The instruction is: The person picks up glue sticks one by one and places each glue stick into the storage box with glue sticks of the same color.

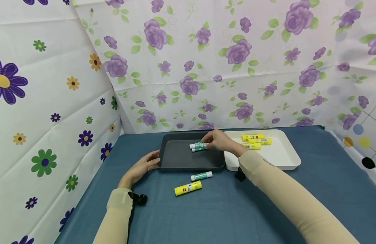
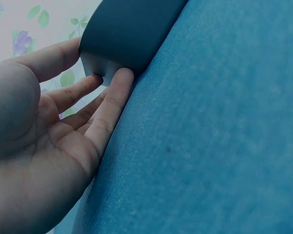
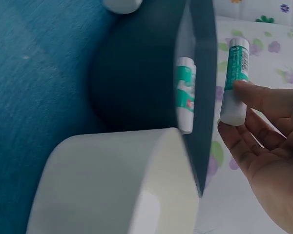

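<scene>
Over on the left, a white sheet printed with purple, green and orange flowers [image 1: 44, 162] drops beside the blue cloth [image 1: 163, 217]. In from there comes the left hand [image 1: 142, 168], cream sleeve [image 1: 116, 203] behind it, and it's a light touch: fingers extended and spread, thumb at the rim, fingertips against the outer wall of the dark grey tray [image 1: 175, 152], right at its left end.

Moving rightward, down on the cloth in front of that tray, there's a yellow glue stick [image 1: 188, 188] at a slant, and just behind it a loose green-and-white glue stick [image 1: 201, 176], the two apart. Up inside the grey tray, another green-and-white glue stick [image 3: 185, 78] lies on its side.

And here's the action: the right hand [image 1: 219, 139], reaching across over the tray's right part, has a firm pinch on the held glue stick [image 3: 238, 63], green and white too. The thumb presses its label while curled fingers back up the white lower end; the wrist view puts it clear above the tray.

On to the far right: the white tray [image 1: 285, 154] sits right beside the grey one, partly behind the right forearm, with three yellow glue sticks [image 1: 261, 141] grouped inside, toward its back. Purple roses cover the backdrop [image 1: 206, 67] behind it all.
</scene>
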`<action>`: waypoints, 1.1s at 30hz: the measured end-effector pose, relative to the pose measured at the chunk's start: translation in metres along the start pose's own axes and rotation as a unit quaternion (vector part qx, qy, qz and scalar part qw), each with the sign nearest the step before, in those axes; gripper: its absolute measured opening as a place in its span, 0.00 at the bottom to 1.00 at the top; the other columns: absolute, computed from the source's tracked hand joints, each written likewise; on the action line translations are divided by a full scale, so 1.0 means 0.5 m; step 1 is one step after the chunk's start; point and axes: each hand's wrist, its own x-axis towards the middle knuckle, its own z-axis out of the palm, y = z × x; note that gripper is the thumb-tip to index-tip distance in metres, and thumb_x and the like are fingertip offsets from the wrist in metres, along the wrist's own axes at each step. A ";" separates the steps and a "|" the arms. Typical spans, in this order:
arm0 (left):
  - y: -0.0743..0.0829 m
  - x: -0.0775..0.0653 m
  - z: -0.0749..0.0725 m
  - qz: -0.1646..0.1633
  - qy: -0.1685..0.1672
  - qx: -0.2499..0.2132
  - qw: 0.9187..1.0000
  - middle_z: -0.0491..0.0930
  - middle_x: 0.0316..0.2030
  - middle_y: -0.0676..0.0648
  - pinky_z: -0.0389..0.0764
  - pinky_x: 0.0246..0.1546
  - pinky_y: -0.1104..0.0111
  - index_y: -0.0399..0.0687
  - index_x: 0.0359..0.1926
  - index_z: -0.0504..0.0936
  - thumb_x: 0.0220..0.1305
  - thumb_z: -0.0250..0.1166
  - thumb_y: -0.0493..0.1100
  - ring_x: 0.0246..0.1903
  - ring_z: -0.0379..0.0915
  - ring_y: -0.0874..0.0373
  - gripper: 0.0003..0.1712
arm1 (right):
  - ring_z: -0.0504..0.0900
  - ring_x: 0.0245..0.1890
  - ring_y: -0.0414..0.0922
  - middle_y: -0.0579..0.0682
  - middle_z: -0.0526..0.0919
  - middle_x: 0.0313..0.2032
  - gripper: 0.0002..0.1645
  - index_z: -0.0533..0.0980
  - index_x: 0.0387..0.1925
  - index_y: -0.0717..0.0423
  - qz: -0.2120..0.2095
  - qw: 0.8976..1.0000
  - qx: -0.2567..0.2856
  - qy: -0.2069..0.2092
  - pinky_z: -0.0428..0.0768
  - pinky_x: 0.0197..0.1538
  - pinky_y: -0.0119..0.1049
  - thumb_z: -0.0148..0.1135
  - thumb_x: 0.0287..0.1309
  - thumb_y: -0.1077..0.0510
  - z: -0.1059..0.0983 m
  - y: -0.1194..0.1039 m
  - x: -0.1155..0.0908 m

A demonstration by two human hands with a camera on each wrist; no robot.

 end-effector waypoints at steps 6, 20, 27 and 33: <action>0.003 0.000 0.004 0.000 -0.001 0.002 1.000 0.59 0.75 0.35 0.68 0.72 0.47 0.47 0.83 0.52 0.82 0.57 0.49 0.73 0.59 0.38 0.38 | 0.83 0.40 0.46 0.53 0.88 0.44 0.13 0.88 0.50 0.61 0.008 0.999 -0.033 -0.018 0.85 0.43 0.39 0.71 0.63 0.68 0.022 0.008 -0.002; 0.006 -0.001 0.004 -0.004 0.006 -0.003 1.000 0.59 0.75 0.35 0.68 0.72 0.46 0.46 0.83 0.52 0.82 0.57 0.49 0.73 0.59 0.39 0.39 | 0.85 0.47 0.50 0.55 0.87 0.47 0.14 0.87 0.51 0.63 0.001 0.995 -0.086 -0.057 0.86 0.50 0.44 0.69 0.64 0.69 0.015 -0.011 0.025; 0.005 0.001 0.002 -0.009 0.008 -0.001 1.000 0.59 0.75 0.35 0.68 0.72 0.46 0.47 0.83 0.53 0.81 0.57 0.50 0.73 0.60 0.39 0.39 | 0.82 0.49 0.51 0.55 0.84 0.47 0.14 0.86 0.52 0.62 0.015 0.991 -0.112 -0.078 0.86 0.50 0.44 0.68 0.65 0.69 0.022 -0.018 0.034; 0.006 0.001 0.004 -0.009 0.008 -0.002 1.000 0.59 0.76 0.35 0.68 0.72 0.47 0.47 0.83 0.53 0.81 0.57 0.50 0.74 0.59 0.39 0.38 | 0.82 0.45 0.48 0.52 0.85 0.44 0.13 0.88 0.49 0.60 0.025 0.989 -0.127 -0.076 0.85 0.49 0.44 0.69 0.63 0.70 0.025 -0.023 0.042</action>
